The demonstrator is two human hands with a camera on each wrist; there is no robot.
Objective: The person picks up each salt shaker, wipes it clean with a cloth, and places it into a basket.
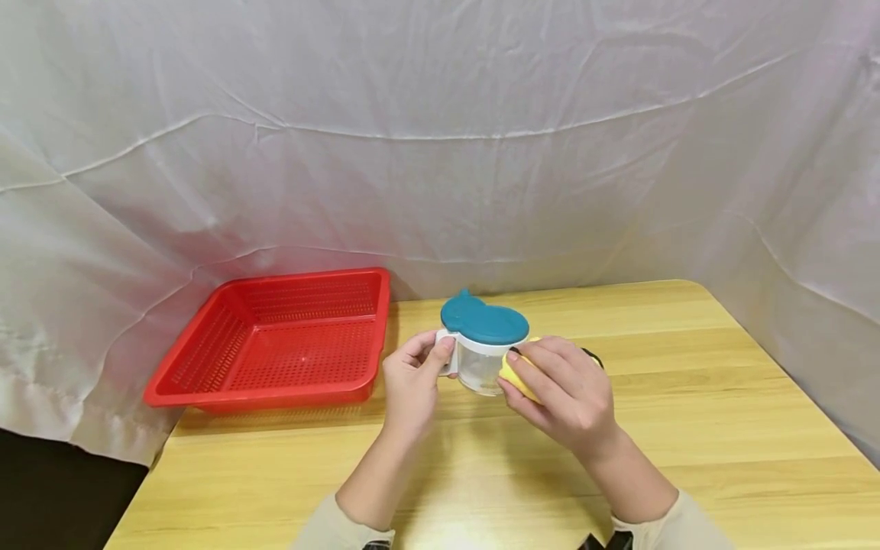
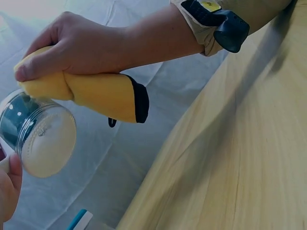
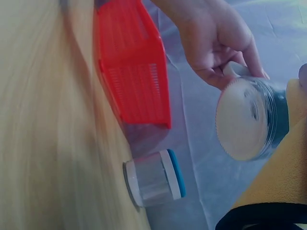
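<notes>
My left hand [image 1: 412, 386] grips the white handle [image 1: 447, 355] of a clear jar [image 1: 477, 368] with a teal lid [image 1: 496, 327], raised over the table. The jar's round base [image 3: 241, 120] faces the right wrist camera. In my right hand [image 1: 571, 389] is a bunched yellow cloth [image 1: 517, 379] with black edging, which the fingers hold against the jar's side. From the left wrist, the cloth [image 2: 103, 96] hangs past the palm, and the thumb presses it near the jar's rim.
A red plastic basket [image 1: 374, 382] with slotted walls stands at the left of the wooden table [image 1: 687, 428]. Another clear jar [image 3: 153, 179] with a blue and white lid stands on the table in the right wrist view. Pale fabric [image 1: 440, 191] hangs behind the table.
</notes>
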